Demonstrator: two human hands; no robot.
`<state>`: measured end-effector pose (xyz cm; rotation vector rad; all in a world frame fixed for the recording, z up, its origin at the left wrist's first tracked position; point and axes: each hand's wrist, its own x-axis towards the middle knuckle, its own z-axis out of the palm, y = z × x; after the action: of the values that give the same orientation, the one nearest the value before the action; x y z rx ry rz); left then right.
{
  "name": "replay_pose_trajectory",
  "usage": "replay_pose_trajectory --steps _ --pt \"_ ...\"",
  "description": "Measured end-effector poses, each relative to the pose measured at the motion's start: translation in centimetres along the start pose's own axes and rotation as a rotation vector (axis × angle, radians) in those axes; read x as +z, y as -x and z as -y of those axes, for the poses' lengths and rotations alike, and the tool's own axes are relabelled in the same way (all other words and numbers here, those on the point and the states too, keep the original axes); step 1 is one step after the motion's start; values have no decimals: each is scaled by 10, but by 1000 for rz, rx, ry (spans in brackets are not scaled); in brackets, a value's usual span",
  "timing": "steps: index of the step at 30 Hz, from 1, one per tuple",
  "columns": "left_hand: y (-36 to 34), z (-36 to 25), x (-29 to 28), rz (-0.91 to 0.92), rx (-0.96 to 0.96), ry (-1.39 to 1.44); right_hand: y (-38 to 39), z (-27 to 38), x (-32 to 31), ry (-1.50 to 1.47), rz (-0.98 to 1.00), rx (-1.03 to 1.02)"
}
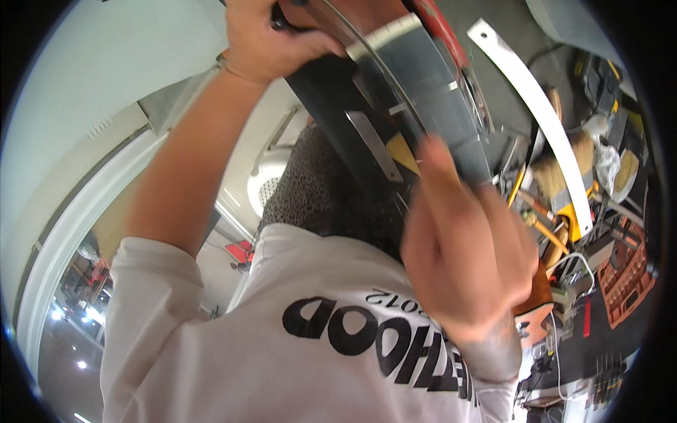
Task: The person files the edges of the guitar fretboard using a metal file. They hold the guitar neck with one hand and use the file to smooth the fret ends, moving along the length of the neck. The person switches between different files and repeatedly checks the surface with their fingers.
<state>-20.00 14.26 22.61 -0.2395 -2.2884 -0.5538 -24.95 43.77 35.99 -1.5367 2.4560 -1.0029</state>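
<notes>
A stringed instrument's neck, apparently a guitar's, lies across a black surface (317, 99). Its dark fretboard (430, 92) meets a cream nut (386, 35) below a reddish-brown headstock (377, 10). My left hand (264, 42) closes on the headstock's side, thumb towards the nut; the upper edge cuts off its other fingers. A thin, dark string (384, 67) curves from the headstock over the fretboard to the fingertips of my right hand (469, 243). That hand is closed and motion-blurred, with the string seemingly pinched in it. Beside the neck lies a flat metal strip (374, 144).
A long white straightedge (543, 116) lies to the right. Beyond it are a wide brush (564, 173), pencils and assorted tools. An orange-red tool tray (624, 278) sits at the far right. On the left are a white stool (266, 185) and a door frame (77, 211).
</notes>
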Motion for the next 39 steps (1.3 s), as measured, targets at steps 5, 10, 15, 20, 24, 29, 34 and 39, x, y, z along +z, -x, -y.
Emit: replay_pose_trajectory --steps 5,10,15,20,24,29,34,39 --pt "-2 10 0 11 36 -70 13 -3 -4 5 -20 14" --pt "-1 9 0 19 54 -51 20 3 -11 -15 -1 61" --pt "-9 4 0 19 22 -52 0 1 -5 -25 41 24" --pt "-1 11 -1 -1 60 -96 -3 1 2 -3 -41 -10" --pt "-7 2 2 9 27 -57 21 0 -14 12 -17 49" --pt "0 -2 -8 65 -34 -35 -2 2 -5 3 33 2" --pt "0 6 -2 22 10 -85 -1 -1 2 20 -11 -6" --pt "0 5 -2 29 -13 -49 30 2 -16 14 -35 63"
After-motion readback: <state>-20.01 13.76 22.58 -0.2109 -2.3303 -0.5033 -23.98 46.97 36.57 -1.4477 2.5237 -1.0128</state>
